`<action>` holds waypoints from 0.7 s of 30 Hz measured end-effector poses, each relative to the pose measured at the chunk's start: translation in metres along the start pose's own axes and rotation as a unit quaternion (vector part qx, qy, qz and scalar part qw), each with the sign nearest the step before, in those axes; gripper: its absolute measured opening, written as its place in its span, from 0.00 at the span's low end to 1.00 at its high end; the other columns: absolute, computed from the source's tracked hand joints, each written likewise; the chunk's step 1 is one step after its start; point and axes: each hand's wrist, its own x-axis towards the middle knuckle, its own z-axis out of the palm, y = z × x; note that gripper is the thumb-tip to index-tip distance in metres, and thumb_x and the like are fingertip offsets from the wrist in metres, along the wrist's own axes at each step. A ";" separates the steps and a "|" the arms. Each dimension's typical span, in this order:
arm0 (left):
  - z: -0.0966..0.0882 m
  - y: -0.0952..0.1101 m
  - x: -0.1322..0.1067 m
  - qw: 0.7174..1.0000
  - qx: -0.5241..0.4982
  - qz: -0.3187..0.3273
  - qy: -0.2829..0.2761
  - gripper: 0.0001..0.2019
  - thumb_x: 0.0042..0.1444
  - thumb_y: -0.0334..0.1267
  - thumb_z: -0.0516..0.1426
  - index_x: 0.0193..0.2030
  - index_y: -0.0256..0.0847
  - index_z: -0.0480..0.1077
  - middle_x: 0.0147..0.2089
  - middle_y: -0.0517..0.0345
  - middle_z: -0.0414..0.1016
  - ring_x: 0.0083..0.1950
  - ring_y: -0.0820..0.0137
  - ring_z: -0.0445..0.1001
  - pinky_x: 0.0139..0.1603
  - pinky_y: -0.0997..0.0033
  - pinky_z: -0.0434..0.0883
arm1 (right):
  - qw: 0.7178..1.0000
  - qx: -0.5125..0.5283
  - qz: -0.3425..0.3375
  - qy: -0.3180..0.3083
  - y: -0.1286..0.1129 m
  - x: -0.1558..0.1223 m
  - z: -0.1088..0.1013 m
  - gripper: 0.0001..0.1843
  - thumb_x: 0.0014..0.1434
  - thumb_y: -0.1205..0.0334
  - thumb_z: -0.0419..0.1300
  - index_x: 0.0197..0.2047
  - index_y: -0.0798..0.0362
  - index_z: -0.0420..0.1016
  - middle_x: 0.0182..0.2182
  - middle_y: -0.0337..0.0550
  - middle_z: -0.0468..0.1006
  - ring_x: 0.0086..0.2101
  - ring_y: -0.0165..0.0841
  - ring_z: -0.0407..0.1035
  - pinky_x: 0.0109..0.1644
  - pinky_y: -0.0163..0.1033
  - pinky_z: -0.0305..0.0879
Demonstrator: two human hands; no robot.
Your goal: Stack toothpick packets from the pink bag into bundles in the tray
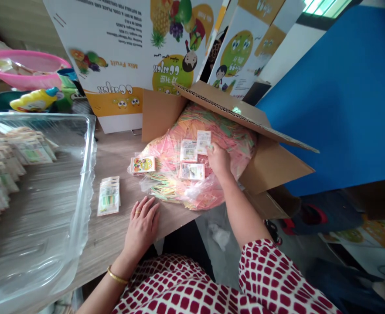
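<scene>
Red-and-white checked sleeves (264, 270) fill the near edge, and from them the left hand (142, 226) lies flat on the pale wooden surface (114, 157), its grip wide and holding nothing, apparently bracing the body for the reach. The right hand (218, 159) stretches into the clear plastic bag of pink, green and yellow paper packets (172, 152), fingertips against a small white printed packet (203, 141); whether the grip has closed on it I cannot tell. Two more white packets (188, 150) lie just beside it on the bag. The bag spills from a brown cardboard box (270, 165) tipped on its side, so its mouth faces the person. Near the left hand sits a small stack of sleeved packets (109, 198); further left, a clear plastic tub (87, 174) holds rows of similar packets (2, 165).
</scene>
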 end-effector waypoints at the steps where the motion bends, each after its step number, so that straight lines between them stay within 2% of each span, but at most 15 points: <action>1: -0.003 0.001 0.001 0.999 -0.033 -0.012 0.007 0.15 0.69 0.36 0.54 0.60 0.46 0.73 0.65 0.47 0.75 0.70 0.52 0.68 0.72 0.38 0.62 | 0.997 0.071 0.003 0.017 0.000 -0.003 -0.004 0.11 0.68 0.56 0.57 0.40 0.51 0.77 0.33 0.45 0.81 0.33 0.36 0.71 0.38 0.37 0.59; 3: -0.014 0.006 0.009 0.990 -0.123 -0.060 0.025 0.17 0.70 0.39 0.53 0.62 0.47 0.72 0.65 0.46 0.74 0.69 0.54 0.70 0.71 0.41 0.65 | 0.973 0.231 0.004 0.006 -0.006 -0.015 -0.009 0.13 0.67 0.51 0.59 0.35 0.50 0.74 0.27 0.39 0.76 0.28 0.33 0.66 0.34 0.35 0.58; 5: -0.029 0.015 0.023 0.961 -0.234 -0.142 0.038 0.18 0.70 0.44 0.53 0.63 0.46 0.72 0.65 0.45 0.74 0.67 0.56 0.72 0.67 0.46 0.70 | 0.930 0.361 0.011 -0.067 -0.020 -0.036 -0.007 0.17 0.63 0.46 0.62 0.30 0.49 0.70 0.21 0.34 0.67 0.23 0.30 0.59 0.29 0.34 0.55; 6: -0.037 0.020 0.032 0.931 -0.306 -0.195 0.032 0.19 0.71 0.47 0.52 0.63 0.45 0.72 0.65 0.44 0.75 0.66 0.56 0.73 0.63 0.50 0.74 | 0.907 0.404 0.017 -0.118 -0.030 -0.050 -0.004 0.18 0.61 0.45 0.64 0.29 0.49 0.68 0.19 0.32 0.63 0.21 0.28 0.55 0.26 0.34 0.52; 8: -0.050 0.027 0.051 0.843 -0.462 -0.275 0.000 0.23 0.71 0.53 0.50 0.62 0.43 0.73 0.64 0.43 0.75 0.62 0.56 0.76 0.52 0.57 0.79 | 0.874 0.439 0.010 -0.207 -0.052 -0.081 0.007 0.18 0.58 0.45 0.66 0.29 0.48 0.68 0.18 0.30 0.59 0.20 0.27 0.50 0.24 0.34 0.48; 10: -0.060 0.029 0.067 0.765 -0.568 -0.301 -0.038 0.26 0.69 0.57 0.51 0.57 0.39 0.76 0.60 0.42 0.78 0.57 0.59 0.78 0.46 0.63 0.80 | 0.856 0.439 -0.018 -0.271 -0.072 -0.108 0.020 0.17 0.59 0.47 0.65 0.29 0.49 0.68 0.19 0.30 0.58 0.21 0.27 0.51 0.24 0.34 0.48; 12: -0.067 0.026 0.075 0.717 -0.613 -0.330 -0.044 0.24 0.66 0.56 0.56 0.53 0.38 0.77 0.53 0.44 0.81 0.50 0.63 0.79 0.38 0.69 0.80 | 0.853 0.428 -0.049 -0.293 -0.086 -0.128 0.034 0.17 0.62 0.48 0.63 0.28 0.49 0.67 0.21 0.32 0.62 0.23 0.28 0.55 0.27 0.35 0.52; 15: -0.071 0.019 0.074 0.675 -0.637 -0.368 -0.052 0.19 0.63 0.52 0.60 0.51 0.40 0.77 0.47 0.48 0.82 0.43 0.66 0.79 0.30 0.74 0.78 | 0.870 0.396 -0.076 -0.282 -0.092 -0.140 0.048 0.18 0.64 0.49 0.60 0.28 0.49 0.66 0.23 0.33 0.65 0.26 0.30 0.58 0.31 0.36 0.55; 18: -0.070 0.017 0.069 0.632 -0.667 -0.389 -0.066 0.16 0.64 0.47 0.59 0.53 0.41 0.77 0.49 0.47 0.82 0.46 0.65 0.81 0.34 0.70 0.81 | 0.889 0.366 -0.095 -0.260 -0.089 -0.141 0.054 0.17 0.65 0.51 0.60 0.27 0.49 0.66 0.22 0.33 0.63 0.25 0.31 0.56 0.31 0.37 0.53; 21: -0.064 0.020 0.068 0.606 -0.683 -0.407 -0.028 0.13 0.63 0.42 0.60 0.51 0.41 0.78 0.54 0.47 0.81 0.52 0.63 0.80 0.46 0.64 0.83 | 0.892 0.363 -0.095 -0.254 -0.083 -0.139 0.053 0.14 0.64 0.51 0.60 0.29 0.48 0.69 0.23 0.34 0.66 0.26 0.32 0.58 0.33 0.37 0.55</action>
